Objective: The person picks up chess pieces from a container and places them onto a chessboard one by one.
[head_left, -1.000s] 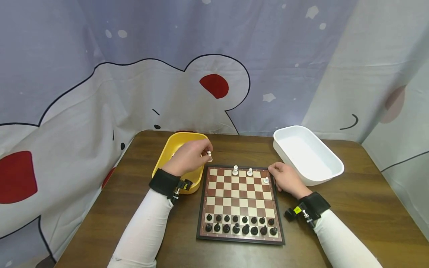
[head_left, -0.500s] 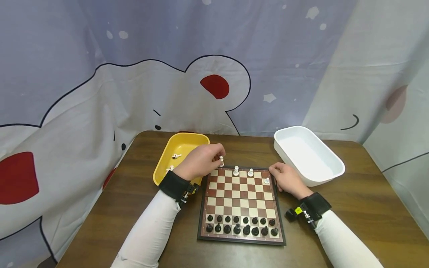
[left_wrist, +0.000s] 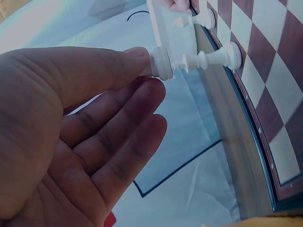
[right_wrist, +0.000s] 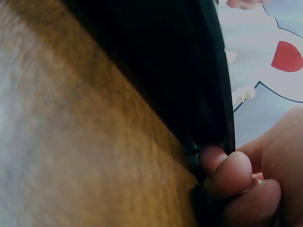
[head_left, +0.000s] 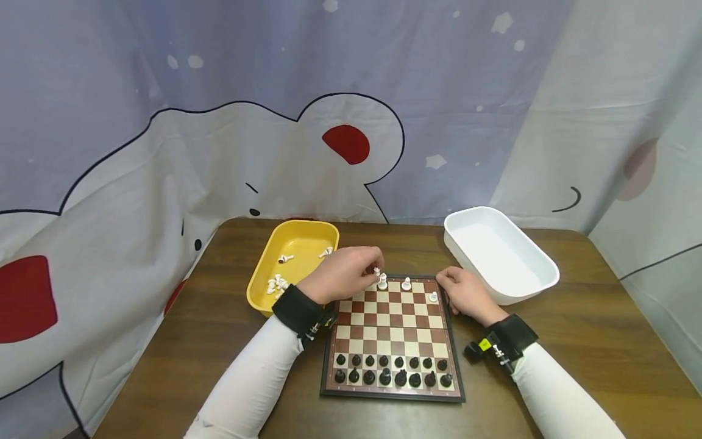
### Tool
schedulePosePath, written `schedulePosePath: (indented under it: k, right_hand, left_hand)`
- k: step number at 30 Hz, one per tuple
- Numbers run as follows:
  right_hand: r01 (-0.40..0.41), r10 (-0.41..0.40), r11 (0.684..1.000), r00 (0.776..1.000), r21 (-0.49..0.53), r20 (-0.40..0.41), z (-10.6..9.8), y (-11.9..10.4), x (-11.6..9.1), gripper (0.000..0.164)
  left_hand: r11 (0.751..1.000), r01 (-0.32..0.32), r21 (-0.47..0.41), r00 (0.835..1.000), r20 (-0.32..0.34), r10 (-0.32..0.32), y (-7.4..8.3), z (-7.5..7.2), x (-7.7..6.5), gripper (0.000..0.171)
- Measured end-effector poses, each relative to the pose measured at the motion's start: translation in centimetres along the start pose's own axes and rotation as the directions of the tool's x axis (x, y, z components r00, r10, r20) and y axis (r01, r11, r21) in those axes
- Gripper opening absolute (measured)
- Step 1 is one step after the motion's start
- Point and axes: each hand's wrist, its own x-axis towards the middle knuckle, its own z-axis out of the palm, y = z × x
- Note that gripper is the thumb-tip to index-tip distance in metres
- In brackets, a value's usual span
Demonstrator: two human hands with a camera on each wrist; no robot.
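Note:
My left hand (head_left: 345,271) pinches a small white chess piece (left_wrist: 161,64) between thumb and forefinger; its other fingers are loosely bent. It hovers over the far edge of the chessboard (head_left: 390,341), close to a tall white chess piece (head_left: 382,283) standing on the back row. Another white piece (head_left: 406,284) stands to the right of that one, and a shorter white pawn (head_left: 433,297) is one row nearer. At the far right corner, my right hand (head_left: 466,294) grips the board's edge, its curled fingertips (right_wrist: 232,172) against the dark side wall in the right wrist view.
Black chess pieces (head_left: 385,377) fill the two near rows. A yellow tray (head_left: 265,268) with several loose white pieces (head_left: 278,284) stands left of the board. Beyond the right hand is a white tray (head_left: 529,244). A printed curtain (head_left: 439,110) hangs behind the wooden table (head_left: 592,341).
My left hand has carried the white chess piece rightward from beside the yellow tray to over the board's far edge, uncovering more pieces in the tray. The right hand has stayed at the corner.

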Motion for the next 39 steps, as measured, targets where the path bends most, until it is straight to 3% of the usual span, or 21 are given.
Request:
schedulePosePath:
  k: [21, 39]
  right_hand:
    - [0.003, -0.003, 1.0, 1.0, -0.015, -0.007, 0.0, 0.1, 0.1, 0.037]
    - [0.006, -0.006, 1.0, 1.0, -0.018, -0.008, 0.1, 0.2, 0.3, 0.037]
  left_hand:
    - [0.992, -0.043, 0.121, 0.997, 0.073, 0.035, 0.9, 1.5, 3.2, 0.012]
    - [0.988, -0.05, 0.147, 0.994, 0.105, 0.035, 0.8, 3.0, 4.4, 0.01]
